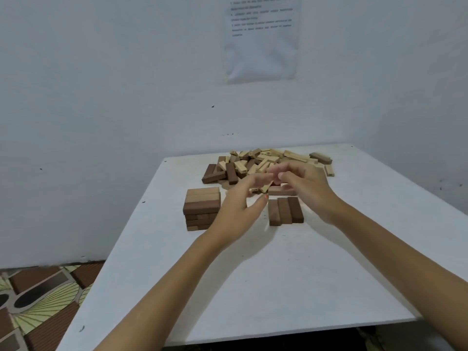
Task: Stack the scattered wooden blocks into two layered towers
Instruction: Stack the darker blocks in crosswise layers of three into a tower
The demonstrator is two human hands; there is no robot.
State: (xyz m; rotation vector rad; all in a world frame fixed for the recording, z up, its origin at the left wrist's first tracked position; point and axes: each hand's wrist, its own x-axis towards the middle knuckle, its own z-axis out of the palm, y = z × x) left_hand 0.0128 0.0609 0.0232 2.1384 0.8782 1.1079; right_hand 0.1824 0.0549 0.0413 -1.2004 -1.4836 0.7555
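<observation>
A tower (201, 209) of several layers, light blocks on top and dark ones below, stands left of centre on the white table (253, 274). To its right lies a flat layer of three dark blocks (286, 211). Behind them is a loose pile of light and dark wooden blocks (255, 160). My left hand (240, 201) hovers at the pile's near edge, fingers relaxed and thumb spread, over a small light block (264, 188). My right hand (305, 184) is beside it, fingers curled and blurred, above a brown block (279, 191). What its fingers enclose is hidden.
The table sits in a corner of white walls, the pile near its back edge. A printed sheet (260, 39) hangs on the wall behind. Patterned floor (38, 300) shows beyond the table's left edge.
</observation>
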